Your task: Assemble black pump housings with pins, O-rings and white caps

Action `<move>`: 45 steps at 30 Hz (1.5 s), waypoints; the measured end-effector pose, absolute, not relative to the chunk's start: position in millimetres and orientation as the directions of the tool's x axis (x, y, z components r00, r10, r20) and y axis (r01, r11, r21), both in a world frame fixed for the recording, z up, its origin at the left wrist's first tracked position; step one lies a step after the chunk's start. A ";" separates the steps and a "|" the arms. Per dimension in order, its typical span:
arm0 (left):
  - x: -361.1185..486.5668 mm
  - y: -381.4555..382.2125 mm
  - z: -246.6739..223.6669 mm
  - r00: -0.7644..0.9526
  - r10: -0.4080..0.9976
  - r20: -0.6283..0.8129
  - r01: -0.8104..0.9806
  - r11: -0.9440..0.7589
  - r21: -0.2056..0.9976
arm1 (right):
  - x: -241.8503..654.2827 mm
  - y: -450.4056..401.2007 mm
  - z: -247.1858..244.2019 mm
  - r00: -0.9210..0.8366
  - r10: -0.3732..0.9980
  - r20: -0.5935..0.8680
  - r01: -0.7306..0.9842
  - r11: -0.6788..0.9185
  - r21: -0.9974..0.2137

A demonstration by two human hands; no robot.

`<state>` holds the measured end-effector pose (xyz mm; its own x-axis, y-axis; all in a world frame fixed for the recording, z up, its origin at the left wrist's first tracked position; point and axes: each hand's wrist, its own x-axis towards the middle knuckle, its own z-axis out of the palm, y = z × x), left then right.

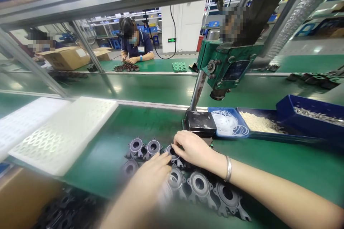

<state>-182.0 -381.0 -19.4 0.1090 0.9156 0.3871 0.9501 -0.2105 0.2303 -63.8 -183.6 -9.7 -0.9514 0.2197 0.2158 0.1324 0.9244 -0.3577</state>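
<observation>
Dark metal parts with round openings (199,184) lie in two rows on the green work surface. My right hand (189,146), with a silver bangle at the wrist, bends its fingers over a back-row part (172,152); whatever its fingertips hold is hidden. Beside it on the left, my left hand (157,166) reaches over the same rows, its fingertips at the near edge of that part. Its fingers lie close together, and what is under them is hidden. White rings, partly blurred, show below the left hand.
A green press (225,64) stands behind a black block (200,121). Right of it are trays of white rings (228,123) and small pale parts (258,123), and a blue bin (309,118). A white perforated board (67,132) lies left. A person (135,44) works opposite.
</observation>
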 end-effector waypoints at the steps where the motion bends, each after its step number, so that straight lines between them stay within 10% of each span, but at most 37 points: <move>1: -179.1 -377.9 -20.0 0.137 0.925 0.354 0.955 -0.219 0.202 | -62.8 -183.5 -10.2 -0.950 0.210 0.230 0.127 0.936 -0.329; 9: -170.0 -371.6 -16.8 0.144 0.963 0.227 0.973 -0.180 0.144 | -44.3 -177.3 -11.2 -0.946 -0.110 0.304 -0.198 0.940 -0.276; 27: -157.5 -370.2 -24.6 0.082 0.968 0.236 0.985 -0.114 0.127 | 3.1 -196.7 -7.4 -0.958 -0.053 0.282 -0.146 0.937 -0.319; 38: -157.5 -368.1 -8.5 -0.091 0.927 0.365 0.877 -0.098 0.470 | -4.0 -197.0 22.2 -0.947 0.123 0.296 -0.156 0.630 -0.761; 45: -146.3 -362.3 -7.1 -0.233 0.935 0.269 0.771 0.009 0.637 | -2.8 -198.1 14.6 -0.931 0.185 0.316 -0.156 0.579 -0.800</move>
